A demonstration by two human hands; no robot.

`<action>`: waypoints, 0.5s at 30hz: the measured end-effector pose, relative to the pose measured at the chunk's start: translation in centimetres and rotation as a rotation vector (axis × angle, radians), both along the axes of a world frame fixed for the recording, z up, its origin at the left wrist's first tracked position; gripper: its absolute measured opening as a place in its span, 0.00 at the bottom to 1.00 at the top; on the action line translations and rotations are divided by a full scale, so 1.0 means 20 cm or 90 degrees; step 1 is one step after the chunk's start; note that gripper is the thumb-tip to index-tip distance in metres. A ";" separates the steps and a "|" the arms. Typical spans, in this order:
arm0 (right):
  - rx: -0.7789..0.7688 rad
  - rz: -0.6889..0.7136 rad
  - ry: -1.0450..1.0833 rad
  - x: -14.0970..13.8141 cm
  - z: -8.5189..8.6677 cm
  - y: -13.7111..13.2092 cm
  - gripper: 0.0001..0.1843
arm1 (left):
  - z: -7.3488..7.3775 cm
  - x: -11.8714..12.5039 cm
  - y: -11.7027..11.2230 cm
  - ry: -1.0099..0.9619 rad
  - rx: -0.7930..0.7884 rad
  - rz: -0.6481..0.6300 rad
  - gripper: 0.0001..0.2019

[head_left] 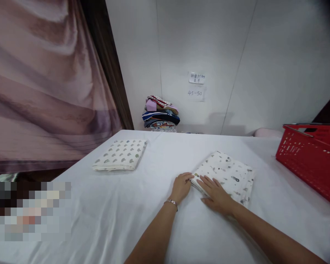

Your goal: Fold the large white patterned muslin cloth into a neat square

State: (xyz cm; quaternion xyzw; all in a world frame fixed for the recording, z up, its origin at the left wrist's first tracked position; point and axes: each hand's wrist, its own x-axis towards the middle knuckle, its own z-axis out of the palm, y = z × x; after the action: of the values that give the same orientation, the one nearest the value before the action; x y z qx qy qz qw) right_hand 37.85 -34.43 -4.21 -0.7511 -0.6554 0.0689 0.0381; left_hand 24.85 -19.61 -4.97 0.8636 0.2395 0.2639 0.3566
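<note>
A folded white cloth [225, 170] with small grey-green prints lies at an angle on the white-covered table [132, 220]. At its left corner, my left hand [181, 187] pinches the layered edge; a silver bracelet circles that wrist. My right hand [216, 194] rests on the cloth's near side with fingers stretched out, and part of the cloth is hidden under that hand and forearm. To the left, a second folded white cloth [122, 154] with rows of grey-green shapes lies flat, apart from both hands.
A red plastic basket [310, 165] with a metal handle stands at the table's right side. Behind the far edge is a stack of folded fabrics [161, 115]. Paper notes [196, 88] are stuck to the wall. A pinkish curtain [44, 84] hangs on the left.
</note>
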 end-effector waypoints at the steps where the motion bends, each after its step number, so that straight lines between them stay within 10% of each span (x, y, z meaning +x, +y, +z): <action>1: -0.002 -0.002 0.006 0.00 0.00 0.00 0.36 | 0.02 0.01 -0.01 0.003 0.007 0.001 0.18; 10: 0.072 -0.010 0.271 0.18 0.05 0.05 0.31 | 0.05 0.07 -0.12 0.049 0.124 -0.039 0.14; 15: 0.158 -0.201 0.046 0.46 0.11 0.25 0.31 | 0.03 0.08 -0.11 0.040 0.126 -0.032 0.13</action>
State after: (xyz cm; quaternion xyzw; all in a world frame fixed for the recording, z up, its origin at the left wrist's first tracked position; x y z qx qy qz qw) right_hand 47.00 -29.37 -1.91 -0.8311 -0.5312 0.0075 0.1646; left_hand 26.41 -21.75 -4.30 0.9083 0.2013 0.2502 0.2682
